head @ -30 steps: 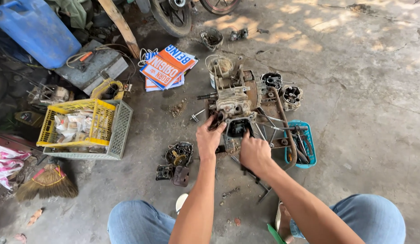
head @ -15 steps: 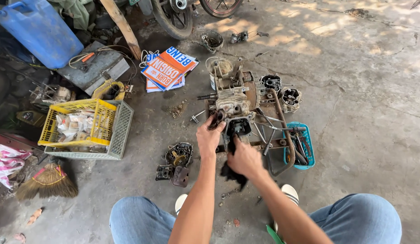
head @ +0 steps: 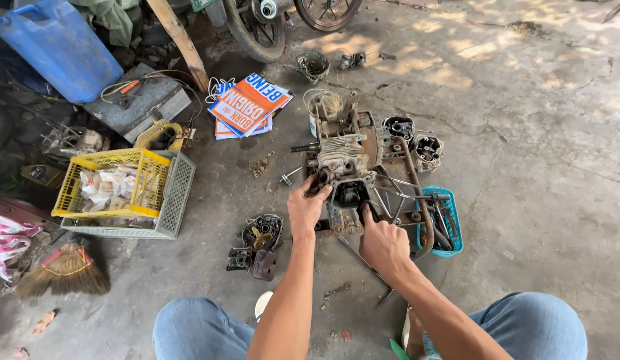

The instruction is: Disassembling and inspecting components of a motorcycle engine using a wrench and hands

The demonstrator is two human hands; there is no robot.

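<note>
Open-air motorcycle repair spot, bare concrete floor (head: 536, 167). Dismantled engine block (head: 346, 157) under both hands, loose engine covers (head: 260, 233) just left of grip, tool tray (head: 450, 230) right of it, motorcycle wheel (head: 253, 30) beyond, blue jerrycan (head: 60, 47) far left.

We find bare floor (head: 543, 167) on the far right, open for our hands. Around the engine (head: 346, 157) it is crowded: a blue tray (head: 450, 230) just right, loose covers (head: 260, 237) near left, yellow crate (head: 116, 190) farther left, books (head: 248, 105) beyond.
</note>
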